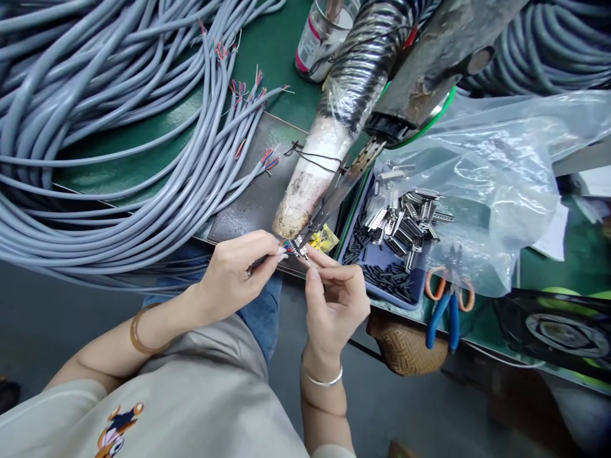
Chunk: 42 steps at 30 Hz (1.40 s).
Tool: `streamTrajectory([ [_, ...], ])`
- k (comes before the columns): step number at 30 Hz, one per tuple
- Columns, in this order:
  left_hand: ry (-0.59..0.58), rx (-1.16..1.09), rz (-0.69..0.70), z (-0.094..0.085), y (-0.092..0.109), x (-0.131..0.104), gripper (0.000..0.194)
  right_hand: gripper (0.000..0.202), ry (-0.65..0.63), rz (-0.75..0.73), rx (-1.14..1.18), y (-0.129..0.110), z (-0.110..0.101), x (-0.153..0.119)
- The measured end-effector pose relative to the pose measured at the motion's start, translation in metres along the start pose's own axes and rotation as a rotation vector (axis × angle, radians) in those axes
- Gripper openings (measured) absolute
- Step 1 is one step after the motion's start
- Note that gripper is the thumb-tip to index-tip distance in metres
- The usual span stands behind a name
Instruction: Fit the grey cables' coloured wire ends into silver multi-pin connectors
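My left hand pinches the small coloured wires at a cable's end, close to the table's front edge. My right hand has thumb and fingers closed on a small metal connector, which meets the wires between the two hands. Just above the connector is the tip of a soldering iron, fixed to a stand. Beside it, a wrapped hose ends over a dark plate. Fine detail at the joint is too small to tell.
Grey cables with stripped ends cover the left. At the right, a blue tray holds connectors and black sleeves, partly under a plastic bag. Blue-handled pliers and orange-handled scissors lie at the edge. A jar stands behind.
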<state>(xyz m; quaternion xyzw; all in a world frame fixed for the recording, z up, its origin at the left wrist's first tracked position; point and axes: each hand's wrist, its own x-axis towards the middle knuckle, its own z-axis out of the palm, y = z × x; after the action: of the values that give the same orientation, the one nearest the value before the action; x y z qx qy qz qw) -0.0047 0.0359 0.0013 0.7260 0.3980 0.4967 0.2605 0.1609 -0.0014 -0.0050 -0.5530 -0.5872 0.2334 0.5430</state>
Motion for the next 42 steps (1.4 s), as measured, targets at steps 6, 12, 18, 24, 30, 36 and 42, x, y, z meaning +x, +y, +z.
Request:
streamTrajectory([
  [6,0.012,0.034,0.005,-0.001,0.001,0.006,0.016,0.013,-0.003,-0.014,0.003,0.0,0.001,0.007],
  [12,0.033,0.086,0.012,0.002,0.003,0.005,0.017,0.014,-0.014,-0.038,-0.05,0.001,0.0,0.007],
  [18,0.065,0.118,0.037,0.002,0.007,0.005,0.017,0.014,-0.006,-0.067,-0.123,-0.001,-0.001,0.007],
  [24,0.061,0.093,0.007,0.001,0.009,0.007,0.016,0.013,-0.009,-0.134,-0.228,-0.003,-0.002,0.011],
  [30,0.023,0.032,-0.089,0.0,0.008,0.005,0.014,0.016,-0.061,-0.176,-0.228,-0.001,-0.004,0.013],
  [36,0.023,0.045,-0.091,0.0,0.008,0.004,0.014,0.014,-0.07,-0.199,-0.254,0.0,-0.003,0.016],
  [42,0.055,0.08,-0.022,-0.002,0.01,0.008,0.015,0.014,-0.041,-0.302,-0.347,-0.01,-0.002,0.023],
])
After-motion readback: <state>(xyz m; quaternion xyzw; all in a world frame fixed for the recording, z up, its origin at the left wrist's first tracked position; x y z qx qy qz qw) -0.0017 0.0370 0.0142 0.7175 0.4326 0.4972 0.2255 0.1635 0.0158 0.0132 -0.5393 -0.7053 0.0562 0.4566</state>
